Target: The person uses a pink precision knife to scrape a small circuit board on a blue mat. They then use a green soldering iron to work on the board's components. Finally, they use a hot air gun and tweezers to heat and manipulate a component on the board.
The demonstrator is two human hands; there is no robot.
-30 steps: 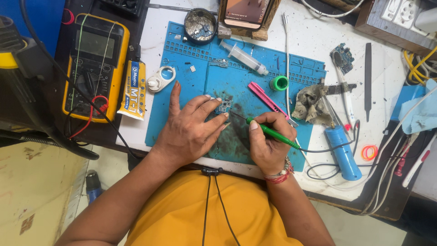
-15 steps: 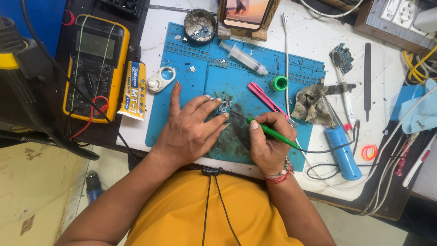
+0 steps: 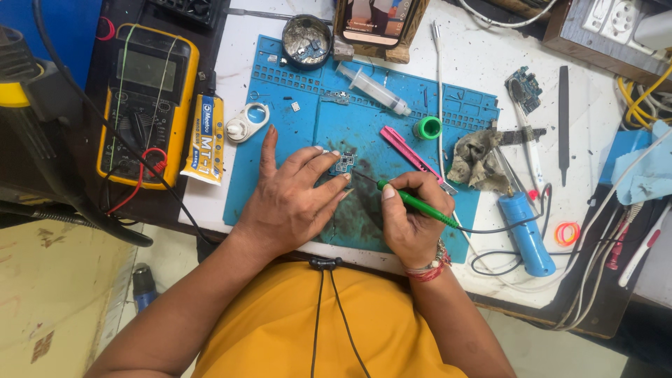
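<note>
My left hand (image 3: 290, 199) lies flat on the blue work mat (image 3: 294, 133), its fingertips pinning a small circuit board (image 3: 344, 164). My right hand (image 3: 407, 217) grips a green-handled soldering iron (image 3: 420, 206) like a pen. Its thin tip points left and reaches the board's lower right edge. The iron's black cord runs off to the right.
A yellow multimeter (image 3: 145, 101) and a glue tube (image 3: 204, 140) lie left of the mat. On the mat sit a syringe (image 3: 372, 87), a pink tool (image 3: 409, 148) and a green ring (image 3: 427, 127). A dirty rag (image 3: 478, 159), a blue cylinder (image 3: 525, 234) and cables crowd the right.
</note>
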